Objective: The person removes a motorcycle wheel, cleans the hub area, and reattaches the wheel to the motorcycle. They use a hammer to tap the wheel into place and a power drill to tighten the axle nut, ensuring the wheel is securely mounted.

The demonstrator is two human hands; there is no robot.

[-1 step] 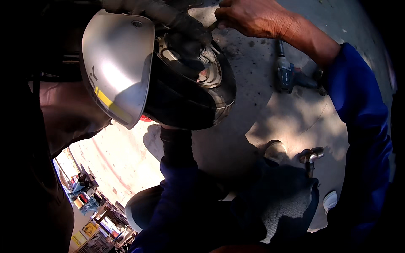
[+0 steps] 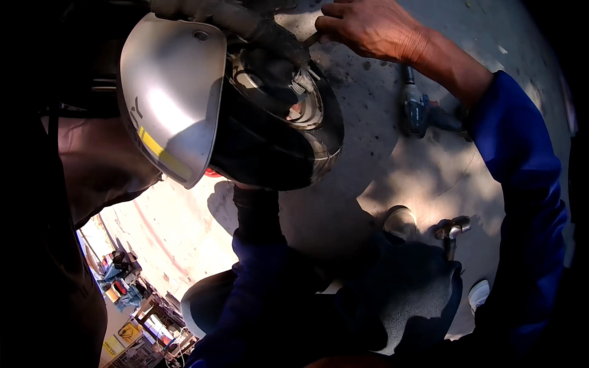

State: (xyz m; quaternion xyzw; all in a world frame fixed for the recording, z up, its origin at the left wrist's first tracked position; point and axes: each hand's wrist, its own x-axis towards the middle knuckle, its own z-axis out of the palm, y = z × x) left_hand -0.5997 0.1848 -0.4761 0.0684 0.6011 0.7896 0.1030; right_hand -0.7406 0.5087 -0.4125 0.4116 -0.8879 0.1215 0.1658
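Observation:
A small wheel with a black tyre [image 2: 264, 147] stands at upper middle, beside a silver fender [image 2: 172, 86] with a yellow stripe. Its pale metal rim and hub [image 2: 307, 113] face right. My right hand [image 2: 362, 24], at the top edge, is closed round a dark bar [image 2: 313, 39] that reaches toward the hub; what kind of tool it is, I cannot make out. Of my left hand [image 2: 248, 185] only a sliver shows under the tyre's lower edge, above a dark cuff. Its fingers are hidden behind the tyre.
On the ground to the right lie a cordless impact driver [image 2: 417, 110] and a hammer [image 2: 453, 230]. A shoe toe [image 2: 400, 222] pokes out by my bent knee, and a white shoe [image 2: 478, 294] shows farther right. Bags and clutter [image 2: 123, 276] fill the lower left.
My right hand and forearm have shifted very slightly, with the dark bar still in its grip. The wheel and left arm look the same.

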